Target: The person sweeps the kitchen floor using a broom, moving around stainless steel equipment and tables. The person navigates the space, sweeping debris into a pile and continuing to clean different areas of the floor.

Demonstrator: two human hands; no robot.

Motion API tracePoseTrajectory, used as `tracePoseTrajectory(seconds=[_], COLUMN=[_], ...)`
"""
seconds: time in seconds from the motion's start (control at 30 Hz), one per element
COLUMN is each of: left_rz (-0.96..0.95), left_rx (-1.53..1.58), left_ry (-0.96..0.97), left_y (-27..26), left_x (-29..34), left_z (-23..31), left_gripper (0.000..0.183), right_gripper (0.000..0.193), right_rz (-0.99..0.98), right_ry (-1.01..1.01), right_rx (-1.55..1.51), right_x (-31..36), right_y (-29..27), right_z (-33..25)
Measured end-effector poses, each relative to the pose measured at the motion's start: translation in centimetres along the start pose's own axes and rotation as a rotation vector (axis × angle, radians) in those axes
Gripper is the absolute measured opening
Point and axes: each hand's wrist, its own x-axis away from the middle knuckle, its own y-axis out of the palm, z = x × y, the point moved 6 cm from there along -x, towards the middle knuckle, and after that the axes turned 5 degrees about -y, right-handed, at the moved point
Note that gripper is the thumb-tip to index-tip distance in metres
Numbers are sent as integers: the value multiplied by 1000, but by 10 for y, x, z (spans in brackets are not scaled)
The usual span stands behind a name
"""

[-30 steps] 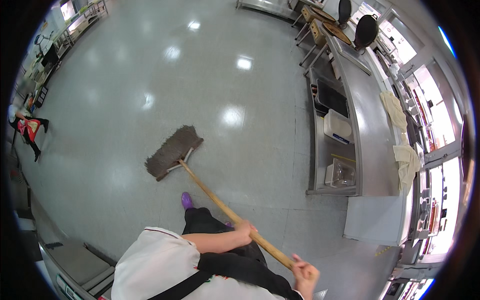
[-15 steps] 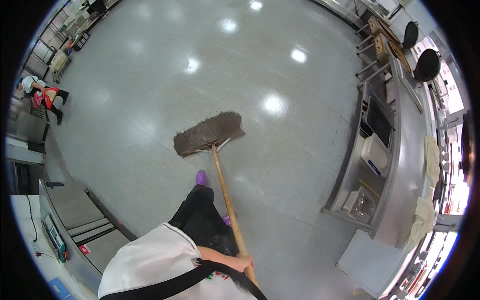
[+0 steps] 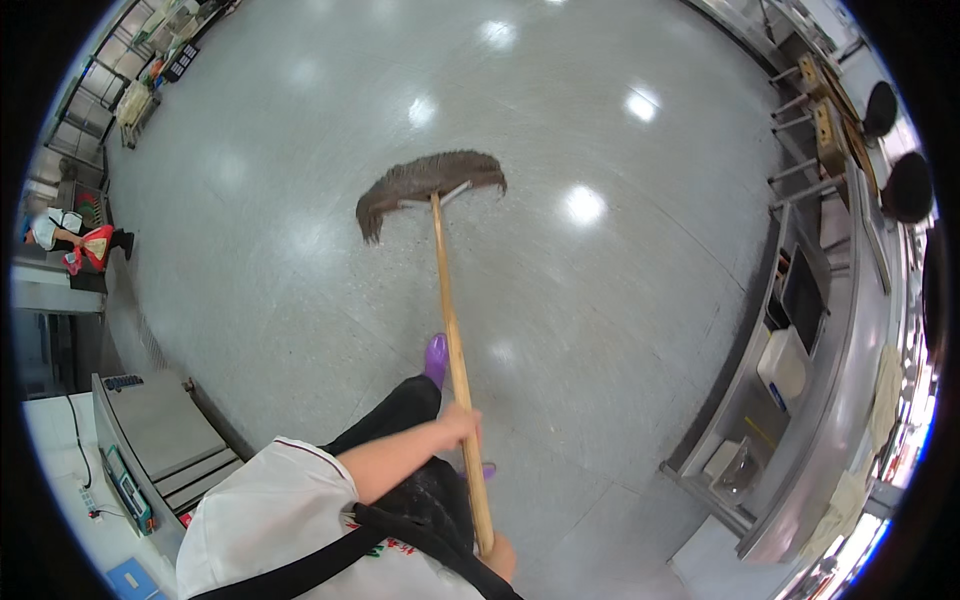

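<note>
The left hand (image 3: 461, 425) and right hand (image 3: 498, 557) grip the mop handle (image 3: 476, 495); pulling the mop head (image 3: 430, 178) back sharply could strike the left boot (image 3: 436, 358).

Two bare hands, the left hand (image 3: 463, 424) and the right hand (image 3: 502, 557), share one wooden handle (image 3: 452, 330) with one grey-brown mop head (image 3: 435, 178); two purple boots (image 3: 436, 360) show, one mostly hidden. One other person (image 3: 48, 230) is in view, with at least one red bag (image 3: 97, 245). The right side has one long steel table (image 3: 835, 410), two pale cloths (image 3: 885, 400), one black tray (image 3: 803, 298), one white tub (image 3: 783, 363), one clear container (image 3: 737, 470) and two round black plates (image 3: 907, 187). The left side has one teal-edged device (image 3: 130, 492), one black crate (image 3: 183, 62), one blue panel (image 3: 133, 578) and one black cable (image 3: 78, 440)
</note>
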Motion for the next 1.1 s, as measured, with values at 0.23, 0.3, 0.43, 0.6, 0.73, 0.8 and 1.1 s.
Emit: tracePoseTrajectory(seconds=[0.23, 0.3, 0.43, 0.6, 0.73, 0.8, 1.1], left_rz=[238, 387, 360, 348, 79, -109, -591], left_rx=[-210, -240, -95, -341, 178, 359, 326], left_ry=[220, 283, 299, 400, 189, -10, -516], left_y=[-152, -191, -214, -122, 6, 84, 304], left_x=[-63, -72, -78, -52, 39, 69, 195], left_z=[317, 345, 305, 161, 28, -59, -318], left_gripper=[26, 27, 23, 25, 18, 25, 16], right_gripper=[47, 45, 42, 42, 34, 31, 18], right_rz=[-374, -436, -420, -388, -233, -121, 297], right_ry=[-233, -171, -149, -100, 20, -20, 145], right_rx=[-945, -918, -753, -651, -398, -89, 721], right_x=[-197, -208, -196, -116, -5, 67, 332], right_y=[24, 45, 73, 55, -30, -77, -209], right_z=[-273, -309, -297, -140, -4, 63, 235])
